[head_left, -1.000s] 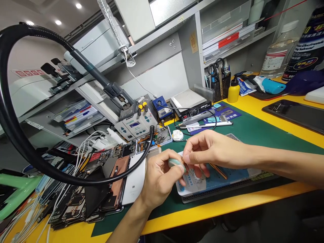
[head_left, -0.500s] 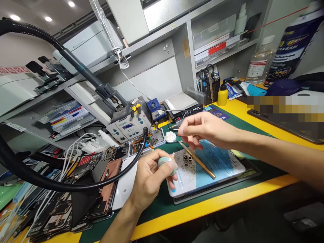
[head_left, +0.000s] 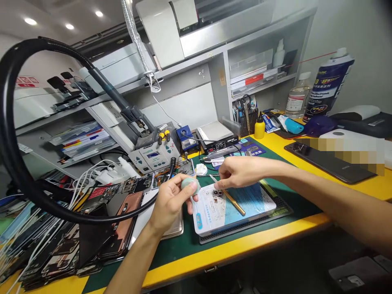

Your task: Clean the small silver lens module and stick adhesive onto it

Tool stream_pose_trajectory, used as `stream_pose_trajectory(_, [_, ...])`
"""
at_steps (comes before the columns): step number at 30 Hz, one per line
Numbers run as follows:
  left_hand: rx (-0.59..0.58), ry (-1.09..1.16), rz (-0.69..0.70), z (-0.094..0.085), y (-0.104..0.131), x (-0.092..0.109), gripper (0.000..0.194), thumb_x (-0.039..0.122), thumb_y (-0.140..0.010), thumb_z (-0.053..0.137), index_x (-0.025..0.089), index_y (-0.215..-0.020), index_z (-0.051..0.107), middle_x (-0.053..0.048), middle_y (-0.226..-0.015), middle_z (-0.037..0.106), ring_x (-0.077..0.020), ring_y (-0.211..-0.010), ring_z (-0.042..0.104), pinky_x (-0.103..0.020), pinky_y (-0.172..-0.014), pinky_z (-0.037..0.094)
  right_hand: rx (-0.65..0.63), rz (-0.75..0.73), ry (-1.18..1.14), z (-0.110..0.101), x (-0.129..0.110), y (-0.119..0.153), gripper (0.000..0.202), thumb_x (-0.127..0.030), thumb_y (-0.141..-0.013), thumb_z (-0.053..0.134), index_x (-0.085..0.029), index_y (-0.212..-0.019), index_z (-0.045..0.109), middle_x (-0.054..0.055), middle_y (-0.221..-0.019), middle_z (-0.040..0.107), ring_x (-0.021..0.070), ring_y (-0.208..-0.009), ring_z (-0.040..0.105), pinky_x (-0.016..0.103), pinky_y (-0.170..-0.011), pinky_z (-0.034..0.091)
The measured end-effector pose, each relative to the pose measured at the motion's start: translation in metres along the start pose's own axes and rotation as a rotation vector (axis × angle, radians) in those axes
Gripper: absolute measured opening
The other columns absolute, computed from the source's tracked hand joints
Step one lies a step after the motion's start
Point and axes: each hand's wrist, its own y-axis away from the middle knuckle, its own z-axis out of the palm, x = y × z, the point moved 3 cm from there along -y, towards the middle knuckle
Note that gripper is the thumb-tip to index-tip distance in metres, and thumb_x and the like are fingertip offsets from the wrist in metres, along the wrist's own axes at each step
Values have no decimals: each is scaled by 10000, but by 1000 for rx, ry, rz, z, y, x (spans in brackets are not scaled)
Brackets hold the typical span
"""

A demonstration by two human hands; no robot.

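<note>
My left hand point(head_left: 176, 192) is closed around a pale green, rounded object point(head_left: 190, 185), with the thumb pressed on its face. I cannot tell its exact kind. My right hand point(head_left: 235, 173) hovers low over a white and blue flat box point(head_left: 208, 218), thumb and fingertips drawn together. Whatever may be between those fingertips is hidden. Just below them, a small dual camera module point(head_left: 217, 193) and tiny parts lie on the box. A slim tool with a golden handle point(head_left: 235, 203) and a pale tip lies across the box, partly under my right hand.
Stacked phone parts point(head_left: 70, 249) and a white phone point(head_left: 174, 228) lie to the left. A black hose point(head_left: 92, 219) loops across the left side. A rework station point(head_left: 156, 157) stands behind. At right are a dark phone point(head_left: 327, 161), a yellow bottle point(head_left: 259, 128) and a spray can point(head_left: 326, 83).
My right hand has come down towards the camera module, its fingers now pointing lower. The left hand still holds the green object. The head view has shifted.
</note>
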Motion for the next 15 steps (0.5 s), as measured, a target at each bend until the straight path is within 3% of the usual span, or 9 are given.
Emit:
stream_pose_trajectory(5, [8,-26,15,0,-1,-1,248,367,-890,670,131,-950,629,-4,-693,625,-93,-483,532,-214,-436,444,100,9,50,13,-6,-4,393,-539,-836,583,-175,-720,677,23,-587,599,149,-521,477,276,-475,274])
stream_pose_trajectory(15, [3,-15,31,1,-2,-1,316,389,-850,700,134,-1031,656,-4,-687,631,-103,-466,542,-232,-440,453,154,57,55,13,-6,-5,234,-378,-731,648,-156,-687,708,32,-591,613,158,-538,501,276,-473,271])
